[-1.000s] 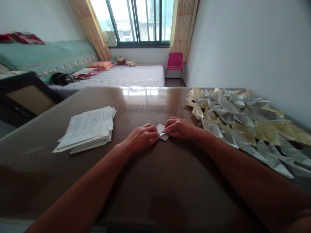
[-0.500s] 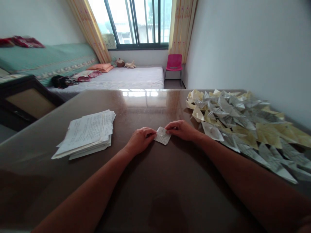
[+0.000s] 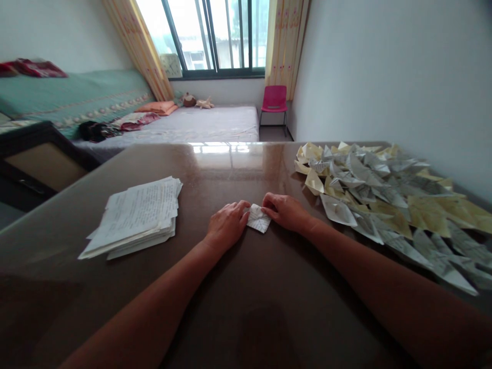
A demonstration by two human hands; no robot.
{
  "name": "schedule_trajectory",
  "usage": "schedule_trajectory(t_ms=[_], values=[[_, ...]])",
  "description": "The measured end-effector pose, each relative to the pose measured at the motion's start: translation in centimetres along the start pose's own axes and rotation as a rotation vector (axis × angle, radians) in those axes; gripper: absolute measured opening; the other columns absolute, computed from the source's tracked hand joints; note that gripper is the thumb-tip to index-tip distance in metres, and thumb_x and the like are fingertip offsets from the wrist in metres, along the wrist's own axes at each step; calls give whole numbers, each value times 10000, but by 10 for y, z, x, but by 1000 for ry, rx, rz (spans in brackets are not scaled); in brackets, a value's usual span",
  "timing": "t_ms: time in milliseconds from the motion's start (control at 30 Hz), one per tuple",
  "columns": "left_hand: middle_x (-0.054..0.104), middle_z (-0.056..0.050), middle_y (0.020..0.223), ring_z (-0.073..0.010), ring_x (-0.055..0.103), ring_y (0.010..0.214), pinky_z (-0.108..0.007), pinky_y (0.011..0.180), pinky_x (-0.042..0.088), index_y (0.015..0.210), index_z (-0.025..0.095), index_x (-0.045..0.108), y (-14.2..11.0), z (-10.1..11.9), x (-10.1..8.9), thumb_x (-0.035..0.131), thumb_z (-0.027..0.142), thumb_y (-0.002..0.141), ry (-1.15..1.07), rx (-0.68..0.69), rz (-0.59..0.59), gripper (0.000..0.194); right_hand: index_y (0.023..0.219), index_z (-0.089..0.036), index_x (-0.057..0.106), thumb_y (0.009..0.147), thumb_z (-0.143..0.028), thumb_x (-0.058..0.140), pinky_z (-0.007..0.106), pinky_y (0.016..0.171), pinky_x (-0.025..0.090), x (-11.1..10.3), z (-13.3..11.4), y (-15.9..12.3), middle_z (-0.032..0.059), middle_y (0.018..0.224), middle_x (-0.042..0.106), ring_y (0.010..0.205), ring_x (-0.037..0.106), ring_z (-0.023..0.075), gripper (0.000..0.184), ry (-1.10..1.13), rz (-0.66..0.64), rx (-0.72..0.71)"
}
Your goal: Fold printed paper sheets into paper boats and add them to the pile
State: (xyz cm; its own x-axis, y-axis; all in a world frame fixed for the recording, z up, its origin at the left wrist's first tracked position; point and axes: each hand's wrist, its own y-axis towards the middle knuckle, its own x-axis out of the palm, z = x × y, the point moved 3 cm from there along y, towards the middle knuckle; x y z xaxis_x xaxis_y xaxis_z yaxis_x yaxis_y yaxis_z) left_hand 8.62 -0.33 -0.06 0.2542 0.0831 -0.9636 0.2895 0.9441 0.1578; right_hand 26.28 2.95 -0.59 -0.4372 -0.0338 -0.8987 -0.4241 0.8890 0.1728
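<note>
Bearing all the paper: one table point(image 3: 238, 297), brown, glossy-topped. One spread of folded paper boats point(image 3: 388, 189), white and yellowish, overlapping, at the table's right side. One stack of handwritten sheets point(image 3: 134, 212), edges uneven, at left. One left hand point(image 3: 227, 223), thumb and forefinger at the left corner of the folded square point(image 3: 259, 218); whether pinched together, cannot tell. One right hand point(image 3: 286, 211), fingers bunched, clamped on its upper right edge. The folded square: white, marked, on the table between both hands.

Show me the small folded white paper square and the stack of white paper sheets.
Small folded white paper square point(image 3: 259, 221): head view, upper face.
Stack of white paper sheets point(image 3: 132, 212): head view, top sheet.
</note>
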Motion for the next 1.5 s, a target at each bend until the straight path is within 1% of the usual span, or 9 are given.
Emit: schedule_trajectory(t_ms=[200,333,500,700,1000,1167,1267,1400,1500], values=[[618,-22,1014,-203,588,937,-280,673,446,1168,304,534,-3,2,2,410,366,945,113,25,31,262,883,-232,587,867,-364,547,234,561,303,-3,-6,-1,-3,813,672,678,584,134,139,-87,-22,10],[596,-18,1017,-174,554,967,-256,713,458,1085,290,592,-5,2,1,391,367,963,107,144,60,247,893,-222,593,874,-357,542,235,564,305,-4,-7,-2,0,846,657,688,576,128,146,-106,-4,-26],[613,-15,1025,-169,511,986,-251,752,467,1061,282,626,-6,6,-1,425,293,959,137,320,27,225,973,-240,644,928,-311,481,236,656,353,-6,-10,-3,19,968,624,811,575,132,183,-129,-6,-203],[622,-30,1041,-198,515,975,-278,719,474,1160,295,602,-15,10,-10,438,222,941,241,356,-32,283,1103,-250,651,948,-240,455,294,780,377,-15,-21,-10,70,1071,622,995,544,195,251,-298,-154,-379],[641,-72,1076,-228,541,1026,-306,745,470,1055,274,658,-24,15,-25,497,133,883,192,249,-149,274,1185,-155,611,905,-129,439,417,804,382,-22,-50,-31,160,1175,612,1082,513,283,329,-515,-298,-180],[645,-92,1067,-245,541,1023,-316,717,474,993,241,676,-29,19,-30,484,121,875,210,212,-182,256,1081,-181,676,862,-106,467,443,865,368,-14,-55,-34,166,1306,553,1163,475,298,312,-566,-324,-133],[639,-98,1069,-250,541,1024,-325,719,480,994,232,677,-30,20,-30,479,121,864,226,232,-186,261,971,-173,703,849,-115,499,432,852,380,-15,-55,-31,168,1270,579,1137,493,298,245,-556,-331,-159],[635,-76,1079,-229,545,1033,-317,747,487,953,228,668,-28,17,-27,461,144,859,190,230,-130,242,939,-171,669,912,-199,461,360,755,414,-22,-41,-18,129,1064,662,1016,548,255,212,-441,-203,-148],[624,-60,1098,-221,553,1029,-309,727,491,919,223,642,-25,12,-25,439,167,855,173,210,-88,220,979,-169,632,926,-416,474,333,747,431,-19,-26,-9,120,1065,640,1022,534,248,298,-319,-70,-77]])
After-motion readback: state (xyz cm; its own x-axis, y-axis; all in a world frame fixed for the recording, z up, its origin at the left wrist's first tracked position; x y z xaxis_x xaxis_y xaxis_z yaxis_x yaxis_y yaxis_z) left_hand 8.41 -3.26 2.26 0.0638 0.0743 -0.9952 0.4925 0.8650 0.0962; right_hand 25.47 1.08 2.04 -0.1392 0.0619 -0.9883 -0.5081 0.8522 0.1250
